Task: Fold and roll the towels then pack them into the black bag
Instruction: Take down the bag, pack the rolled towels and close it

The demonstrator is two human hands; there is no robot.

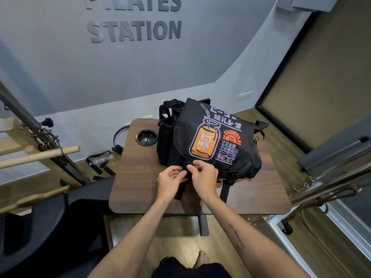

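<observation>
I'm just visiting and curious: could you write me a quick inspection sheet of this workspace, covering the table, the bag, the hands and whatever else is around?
Surface: wooden table, with a round cup holder at its far left.
Job's things: black bag on the table, printed flap down; no towels seen.
Clutter: nothing seen on the table besides the bag.
Grippers: left hand and right hand both pinch the strap buckle at the flap's near edge.
Cables: nothing seen.
Surroundings: wall lettering, wooden bars at left, metal frame at right.
</observation>
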